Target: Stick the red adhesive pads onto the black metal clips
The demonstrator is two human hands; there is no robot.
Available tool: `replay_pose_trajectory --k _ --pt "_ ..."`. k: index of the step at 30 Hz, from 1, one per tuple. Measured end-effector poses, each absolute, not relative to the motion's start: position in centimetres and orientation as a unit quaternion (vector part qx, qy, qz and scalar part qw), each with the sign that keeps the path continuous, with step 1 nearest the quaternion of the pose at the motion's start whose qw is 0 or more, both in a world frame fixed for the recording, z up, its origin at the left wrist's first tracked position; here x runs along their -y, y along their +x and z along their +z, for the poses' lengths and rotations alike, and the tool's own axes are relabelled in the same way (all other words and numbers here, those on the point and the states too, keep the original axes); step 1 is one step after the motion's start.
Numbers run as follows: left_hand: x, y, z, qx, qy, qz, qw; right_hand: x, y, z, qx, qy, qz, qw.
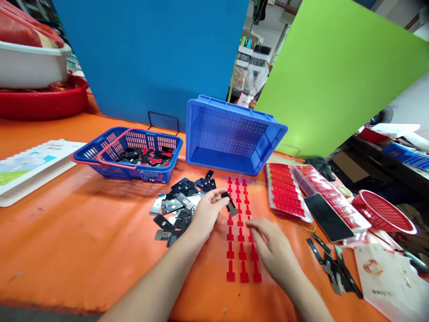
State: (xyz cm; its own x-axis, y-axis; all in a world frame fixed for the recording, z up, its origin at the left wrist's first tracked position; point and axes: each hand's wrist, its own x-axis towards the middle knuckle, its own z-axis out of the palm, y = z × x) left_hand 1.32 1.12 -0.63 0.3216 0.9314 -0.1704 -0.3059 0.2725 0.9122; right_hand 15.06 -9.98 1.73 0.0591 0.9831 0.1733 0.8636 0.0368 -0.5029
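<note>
My left hand [208,212] pinches a small black metal plate [230,205] with a grey end, above the rows of red T-shaped stickers [241,252] on the table. My right hand [273,246] reaches over the rightmost column of stickers, fingertips close to them, thumb and forefinger slightly apart. Nothing shows between those fingers. Left of my left hand lies a loose pile of black and silver plates [182,203], partly hidden by my wrist.
A blue basket [134,172] with black and red pieces stands at the left, beside a tilted blue crate [221,156]. On the right lie red sticker sheets [286,192], a dark phone [328,217], several metal strips [338,268] and a red sieve [385,210].
</note>
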Motion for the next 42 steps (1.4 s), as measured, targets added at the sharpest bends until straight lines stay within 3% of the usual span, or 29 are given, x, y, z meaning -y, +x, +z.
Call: replay_pose_trajectory --k 5,8,16,25,34,36,39,42 --pt "-2.4 -0.1 0.4 -0.398 0.342 0.483 0.701 9.5 14.2 0.7 0.880 -0.469 0.075 0.016" --pt "-2.8 -0.5 0.6 -0.392 0.328 0.505 0.696 8.7 13.5 0.5 0.923 -0.380 0.027 -0.058" --pt "-3.4 -1.1 0.4 -0.386 0.307 0.524 0.694 6.6 12.3 1.8 0.946 -0.298 -0.058 -0.115" --pt "-3.5 -1.7 0.1 -0.354 0.266 0.551 0.707 5.5 12.1 1.3 0.953 -0.255 -0.064 -0.154" --pt "-3.6 -2.2 0.2 -0.338 0.255 0.566 0.707 6.9 16.6 5.8 0.928 -0.365 -0.074 0.026" --pt "-3.6 -2.5 0.5 -0.337 0.240 0.571 0.709 8.1 17.9 8.3 0.904 -0.412 -0.044 0.102" --pt "-3.7 -2.7 0.6 -0.341 0.225 0.569 0.714 9.5 19.8 11.9 0.787 -0.544 -0.023 0.288" --pt "-3.7 -2.7 0.5 -0.339 0.244 0.557 0.718 8.8 20.9 14.0 0.688 -0.656 -0.042 0.308"
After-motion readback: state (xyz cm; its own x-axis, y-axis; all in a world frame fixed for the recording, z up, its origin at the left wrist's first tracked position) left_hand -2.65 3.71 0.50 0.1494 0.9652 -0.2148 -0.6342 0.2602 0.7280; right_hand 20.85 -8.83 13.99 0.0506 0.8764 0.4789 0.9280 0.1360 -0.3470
